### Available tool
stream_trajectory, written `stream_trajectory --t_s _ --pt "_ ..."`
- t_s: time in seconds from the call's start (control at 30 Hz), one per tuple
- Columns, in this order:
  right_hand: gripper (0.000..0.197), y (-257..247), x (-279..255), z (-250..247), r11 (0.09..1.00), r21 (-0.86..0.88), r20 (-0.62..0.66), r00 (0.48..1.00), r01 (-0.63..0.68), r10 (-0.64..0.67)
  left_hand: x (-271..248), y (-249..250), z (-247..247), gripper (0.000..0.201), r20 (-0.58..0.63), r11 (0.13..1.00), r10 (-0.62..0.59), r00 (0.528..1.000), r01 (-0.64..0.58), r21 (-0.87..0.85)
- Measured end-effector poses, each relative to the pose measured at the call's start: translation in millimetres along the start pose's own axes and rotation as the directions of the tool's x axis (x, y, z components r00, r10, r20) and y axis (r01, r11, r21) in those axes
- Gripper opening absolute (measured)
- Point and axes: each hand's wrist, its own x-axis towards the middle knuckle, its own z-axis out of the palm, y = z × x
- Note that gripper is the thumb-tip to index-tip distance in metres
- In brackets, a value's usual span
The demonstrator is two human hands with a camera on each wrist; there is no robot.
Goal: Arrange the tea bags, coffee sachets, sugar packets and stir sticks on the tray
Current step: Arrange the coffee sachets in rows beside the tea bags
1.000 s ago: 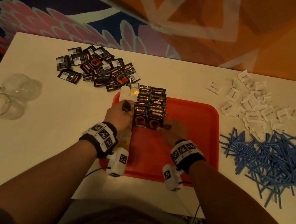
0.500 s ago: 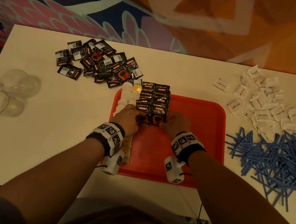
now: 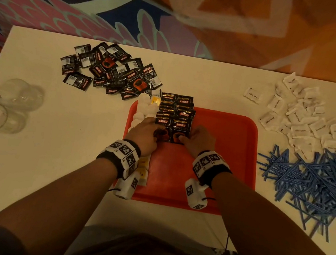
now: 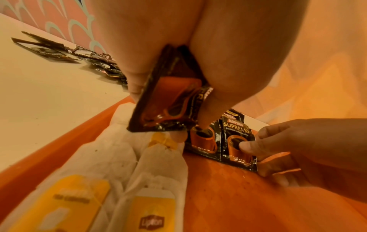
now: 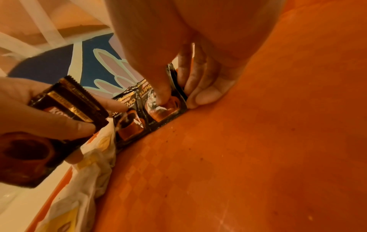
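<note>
Fingers of the left hand (image 4: 158,75) pinched spare coffee sachets (image 4: 168,108) while the right hand (image 3: 198,140) pinched the nearest sachet of two rows beside tea bags (image 3: 143,111) on the red tray (image 3: 233,157); sugar packets (image 3: 304,121) and stir sticks (image 3: 313,183) remained outside.

Tray (image 3: 233,157) at centre of table (image 3: 51,165), near the front edge. On tray, left side: tea bags (image 3: 143,111) along left rim, two columns of coffee sachets (image 3: 175,115) just right of them. Behind-left of tray: loose sachet heap (image 3: 110,70). Right of tray: sugar packets (image 3: 303,117) behind, stir sticks (image 3: 309,182) in front. Far left of tray: glasses (image 3: 5,106).
</note>
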Motion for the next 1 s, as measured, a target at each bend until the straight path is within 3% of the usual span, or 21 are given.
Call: stream_trajectory --t_s 0.43,0.57,0.63,0.7,0.83,0.9,1.0 --pt "0.036 2 -13 -7 0.998 0.052 -0.039 0.999 -0.018 0.020 -9 0 -3 0.047 -0.094 0.999 -0.015 0.995 0.013 -0.030" --pt "0.032 -2 -23 -17 0.998 0.068 -0.058 0.998 0.015 -0.011 -15 7 -10 0.026 -0.213 0.985 -0.117 0.970 0.086 -0.150" --pt "0.028 -8 -31 -21 0.996 0.067 -0.043 0.998 0.054 -0.051 -18 10 -14 0.017 -0.217 0.956 -0.203 0.955 0.145 -0.257" --pt "0.028 -16 -39 -21 0.988 0.095 0.000 0.993 0.121 -0.121 -20 11 -16 0.009 -0.194 0.879 -0.259 0.946 0.148 -0.453" --pt "0.028 -35 -61 -12 0.945 0.249 0.224 0.936 0.214 -0.272 -29 22 -18 0.016 -0.110 0.569 -0.313 0.944 0.094 -0.817" --pt "0.026 -42 -71 -7 0.916 0.327 0.235 0.919 0.231 -0.316 -33 29 -19 0.020 -0.058 0.471 -0.300 0.952 0.094 -0.877" --pt "0.018 -48 -77 -4 0.908 0.324 0.166 0.929 0.266 -0.332 -36 33 -23 0.030 -0.053 0.396 -0.299 0.953 0.074 -0.915"
